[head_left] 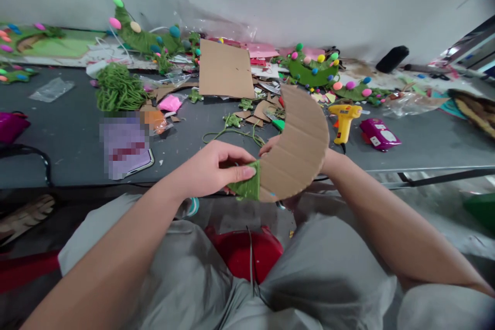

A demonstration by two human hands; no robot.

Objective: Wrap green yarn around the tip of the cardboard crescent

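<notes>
A flat crescent of brown corrugated cardboard (299, 142) is held up over the table's front edge. Green yarn (249, 185) is wound round its lower left end. My left hand (216, 167) is closed on that wrapped end, thumb on top and fingers underneath. Behind the crescent is my right hand (270, 145), mostly hidden; only a few bent fingertips show at the inner curve. A loose strand of green yarn (232, 134) lies on the table and runs close to those fingertips. Whether they pinch it cannot be seen.
On the grey table (185, 157) lie a phone (127, 149), a green yarn bundle (119, 87), a yellow glue gun (345, 121) and a purple packet (381, 134). Behind are a cardboard sheet (226, 69), scraps and green crescents with coloured balls (313, 72). A red stool (247, 252) stands below.
</notes>
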